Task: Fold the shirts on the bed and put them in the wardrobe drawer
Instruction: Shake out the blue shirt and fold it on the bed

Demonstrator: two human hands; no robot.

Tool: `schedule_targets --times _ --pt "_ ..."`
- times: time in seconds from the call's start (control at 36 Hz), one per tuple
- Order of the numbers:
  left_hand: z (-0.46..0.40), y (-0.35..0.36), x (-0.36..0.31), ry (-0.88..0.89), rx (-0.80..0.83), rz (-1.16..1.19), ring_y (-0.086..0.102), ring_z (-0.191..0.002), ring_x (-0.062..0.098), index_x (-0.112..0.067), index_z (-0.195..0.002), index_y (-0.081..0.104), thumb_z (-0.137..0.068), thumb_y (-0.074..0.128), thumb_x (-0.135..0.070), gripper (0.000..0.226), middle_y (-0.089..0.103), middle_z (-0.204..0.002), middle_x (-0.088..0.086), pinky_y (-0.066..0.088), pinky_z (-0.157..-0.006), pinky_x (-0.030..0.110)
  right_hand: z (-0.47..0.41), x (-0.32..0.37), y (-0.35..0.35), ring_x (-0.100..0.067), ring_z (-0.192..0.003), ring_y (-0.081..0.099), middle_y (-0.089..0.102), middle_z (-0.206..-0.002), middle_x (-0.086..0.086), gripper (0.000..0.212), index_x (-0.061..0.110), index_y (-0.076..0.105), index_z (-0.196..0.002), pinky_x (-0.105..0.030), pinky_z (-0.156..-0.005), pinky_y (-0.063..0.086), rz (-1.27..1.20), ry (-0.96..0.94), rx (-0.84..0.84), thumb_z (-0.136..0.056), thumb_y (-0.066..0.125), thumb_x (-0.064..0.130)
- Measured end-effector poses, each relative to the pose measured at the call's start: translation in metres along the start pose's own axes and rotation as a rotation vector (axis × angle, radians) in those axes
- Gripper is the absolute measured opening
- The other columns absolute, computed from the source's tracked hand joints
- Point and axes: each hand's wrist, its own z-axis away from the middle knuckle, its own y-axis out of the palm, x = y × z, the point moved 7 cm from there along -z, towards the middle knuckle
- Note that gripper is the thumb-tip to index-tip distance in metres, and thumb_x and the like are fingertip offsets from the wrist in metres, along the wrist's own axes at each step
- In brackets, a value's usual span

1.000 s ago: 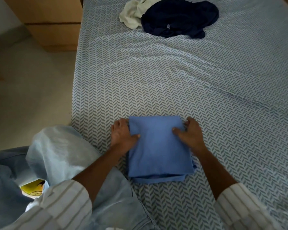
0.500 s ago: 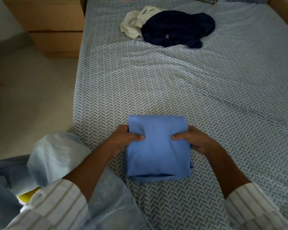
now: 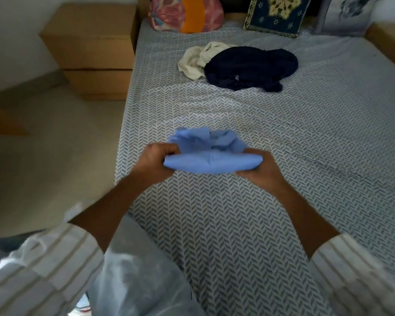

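Pinching the folded blue shirt (image 3: 211, 161) by its two ends above the bed (image 3: 237, 224) near its left edge, the left hand (image 3: 154, 163) and right hand (image 3: 261, 171), fingers clamped on cloth, risk its loose upper layers slipping apart and unfolding.

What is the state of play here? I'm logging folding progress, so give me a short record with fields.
held item: folded blue shirt, lifted off the bed
left hand: gripping the shirt's left end
right hand: gripping the shirt's right end
unfolded on bed: navy shirt, cream shirt beside it, touching
head of bed: pillows
beside bed: wooden drawer unit
wardrobe drawer: not visible
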Motion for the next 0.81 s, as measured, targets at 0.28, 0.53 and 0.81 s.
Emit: schedule_targets --times 0.28,0.53,0.81 --pt "0.094 0.088 0.044 0.164 0.346 -0.210 0.070 -0.073 0.018 -0.024 -0.077 0.072 -0.067 0.056 -0.025 0.019 0.074 -0.082 -0.006 0.054 -0.070 0.032 0.071 -0.094 0.085 0.011 -0.116 0.057 0.074 -0.111 -0.002 0.012 0.008 0.074 -0.095 -0.049 -0.113 0.040 -0.072 -0.143 0.175 -0.083 0.073 0.008" --pt "0.120 0.091 0.045 0.132 0.257 -0.207 0.062 -0.089 0.021 -0.021 -0.081 0.076 -0.069 0.062 -0.022 0.019 0.066 -0.095 0.001 0.050 -0.083 0.035 0.108 -0.101 0.064 0.005 -0.134 0.044 0.055 -0.137 0.027 0.033 0.028 0.073 -0.099 -0.021 -0.115 0.033 0.111 -0.329 -0.041 -0.075 0.056 0.015" --pt "0.135 0.110 0.039 0.098 0.477 -0.297 0.064 -0.072 0.021 -0.026 -0.076 0.064 -0.060 0.067 -0.027 0.016 0.065 -0.074 -0.006 0.047 -0.068 0.030 0.139 -0.119 0.101 -0.020 -0.085 0.065 0.066 -0.102 0.007 0.023 0.023 0.073 -0.094 -0.042 -0.073 0.058 0.355 -0.241 -0.001 -0.074 0.067 0.032"
